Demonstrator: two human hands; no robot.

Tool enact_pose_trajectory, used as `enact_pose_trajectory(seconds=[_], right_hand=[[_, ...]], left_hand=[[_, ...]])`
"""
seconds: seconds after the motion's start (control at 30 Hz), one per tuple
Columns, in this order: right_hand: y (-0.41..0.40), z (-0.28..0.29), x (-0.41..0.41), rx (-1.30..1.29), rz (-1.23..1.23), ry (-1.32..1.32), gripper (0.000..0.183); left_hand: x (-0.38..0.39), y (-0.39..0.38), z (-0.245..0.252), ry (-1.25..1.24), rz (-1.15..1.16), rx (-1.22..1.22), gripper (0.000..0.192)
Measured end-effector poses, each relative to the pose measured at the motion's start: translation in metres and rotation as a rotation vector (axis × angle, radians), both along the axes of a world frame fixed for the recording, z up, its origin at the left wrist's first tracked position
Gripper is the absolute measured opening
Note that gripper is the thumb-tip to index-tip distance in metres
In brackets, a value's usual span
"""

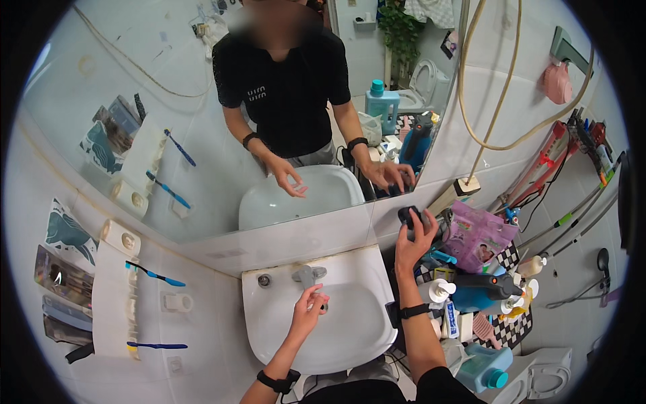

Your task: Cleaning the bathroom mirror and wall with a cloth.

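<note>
My right hand [415, 241] is raised at the sink's back right corner, its fingers closed around a small dark object [408, 216]. What that object is cannot be made out. Over the white washbasin [353, 323] hovers my left hand [307, 309], holding nothing, with its fingers loosely curled and apart. Just beyond its fingertips is the grey tap [306, 274], and the drain [324, 306] is partly hidden by the fingers. Both hands also appear reflected in the wall mirror [282, 116].
Right of the basin, a crowded stand holds a pink-purple plastic bag [472, 235], a blue bottle [474, 293], white pump bottles [438, 290] and a light-blue jug [482, 366]. A white wall holder [112, 298] on the left carries toothbrushes. A beige hose [467, 116] hangs at right.
</note>
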State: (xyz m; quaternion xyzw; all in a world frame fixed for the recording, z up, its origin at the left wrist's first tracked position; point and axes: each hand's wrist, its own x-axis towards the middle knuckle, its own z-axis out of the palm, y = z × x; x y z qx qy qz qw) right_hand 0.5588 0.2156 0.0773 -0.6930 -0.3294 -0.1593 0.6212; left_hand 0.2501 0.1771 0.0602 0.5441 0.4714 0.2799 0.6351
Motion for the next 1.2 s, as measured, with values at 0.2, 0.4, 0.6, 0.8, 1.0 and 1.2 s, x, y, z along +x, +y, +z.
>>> enact_pose_trajectory(seconds=[0.2, 0.4, 0.6, 0.8, 1.0, 1.2], right_hand=[[0.017, 0.012, 0.010, 0.011, -0.001, -0.129, 0.045], [0.006, -0.119, 0.018, -0.228, 0.026, 0.045, 0.042], [0.004, -0.096, 0.014, -0.165, -0.038, 0.132, 0.039], [0.021, 0.032, 0.026, 0.071, -0.123, -0.055, 0.043], [0.023, -0.037, 0.018, -0.004, -0.147, -0.083, 0.043], [0.009, -0.140, 0.022, -0.272, -0.040, 0.168, 0.040]], left_hand=[[-0.001, -0.005, -0.008, -0.004, -0.010, -0.003, 0.039], [-0.001, -0.003, -0.003, 0.029, -0.008, -0.016, 0.039], [-0.003, -0.002, 0.002, 0.035, -0.001, 0.006, 0.037], [-0.005, -0.002, -0.002, 0.003, 0.004, 0.009, 0.036], [-0.010, -0.003, -0.004, 0.017, 0.024, -0.019, 0.037], [-0.004, -0.002, -0.003, 0.028, 0.001, -0.020, 0.037]])
